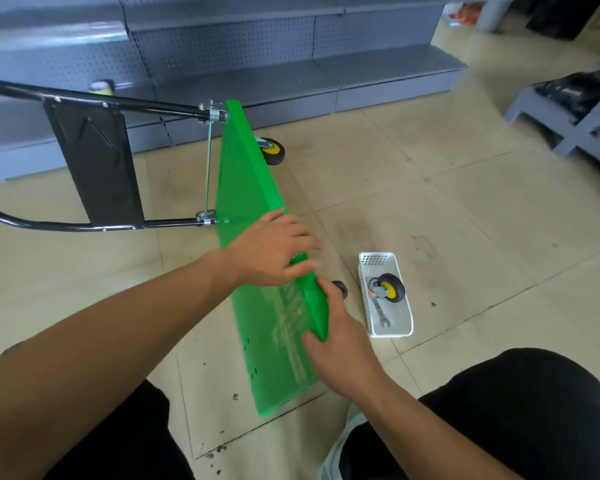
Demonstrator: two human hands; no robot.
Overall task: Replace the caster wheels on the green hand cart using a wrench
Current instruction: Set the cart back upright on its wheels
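The green hand cart (pixel 246 181) is tipped on its side on the tiled floor, its deck nearly upright and its black handle (pixel 94 164) lying out to the left. My left hand (pixel 274 247) grips the deck's upper edge. My right hand (pixel 340 344) holds the near corner of that edge. A black and yellow caster wheel (pixel 273 151) sticks out at the cart's far end, and part of another black wheel (pixel 341 288) shows behind my right hand. A white basket (pixel 400 332) to the right holds a spare caster wheel (pixel 390 287) and a metal wrench (pixel 381 315).
Grey metal shelving (pixel 243 57) runs along the back, close behind the cart's far end. A grey bench with a black bag (pixel 575 95) stands at the right. My knees in dark trousers (pixel 520 410) are at the bottom. Bare tiled floor (pixel 465 209) lies right of the cart.
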